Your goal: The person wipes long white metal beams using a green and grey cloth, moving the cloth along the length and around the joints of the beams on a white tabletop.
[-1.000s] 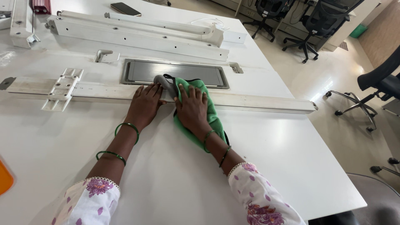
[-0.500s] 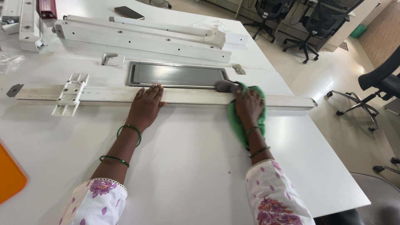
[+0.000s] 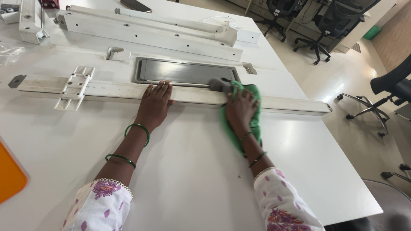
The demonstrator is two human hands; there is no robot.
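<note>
A large white table (image 3: 184, 179) is filling most of the view, seen from above by the person working at it. Several long white metal beams (image 3: 145, 36) are lying across its far side. Nearer, a long white rail (image 3: 107, 90) is stretching from left to right, with a white bracket (image 3: 75, 87) fixed near its left end. Just behind the rail, a flat grey rectangular panel (image 3: 184, 72) is sitting in the tabletop. Black office chairs (image 3: 325, 25) are standing on the floor beyond the table.

The left hand (image 3: 155, 105) is lying flat, fingers together and stretched out, pressing down on the middle of the rail and gripping nothing. The right hand (image 3: 240, 109) is spreading open, palm down, on a green cloth (image 3: 252, 124), pressing it against the rail to the right of the left hand. The cloth is draping over the rail and onto the table, with a grey part at its far edge touching the panel's corner. Green bangles are circling both wrists.
</note>
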